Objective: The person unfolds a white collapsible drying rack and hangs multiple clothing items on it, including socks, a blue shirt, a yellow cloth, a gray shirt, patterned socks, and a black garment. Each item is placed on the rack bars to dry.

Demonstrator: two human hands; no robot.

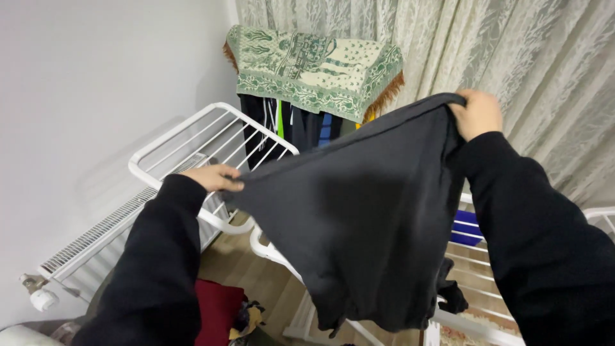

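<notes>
**A:** From your head camera, what do you have hold of?

**B:** You hold a dark garment point(365, 218) spread between both hands in the middle of the frame. Your left hand point(214, 177), at centre left, has its fingers pinched together on one corner of the cloth. Your right hand point(477, 113), at upper right, is closed tight round the opposite edge, fingers curled into a fist on it.

**A:** Why is it held that way?

**B:** With your right hand higher than your left, the top edge pulls into a taut slanted line and the rest hangs open below, so the cloth shows flat instead of bunched.

**A:** And the fabric?

**B:** Soft, matte, dark grey, with a loose, slightly ragged lower hem.

**A:** What lies around it?

**B:** A white drying rack point(192, 138) of thin smooth rods stands behind and below the garment, one wing raised at centre left. A green patterned cloth point(314, 67) with a fringe drapes over its top. A ribbed white radiator point(96, 234) runs along the lower left, and lace curtains point(544, 57) fill the upper right.
</notes>
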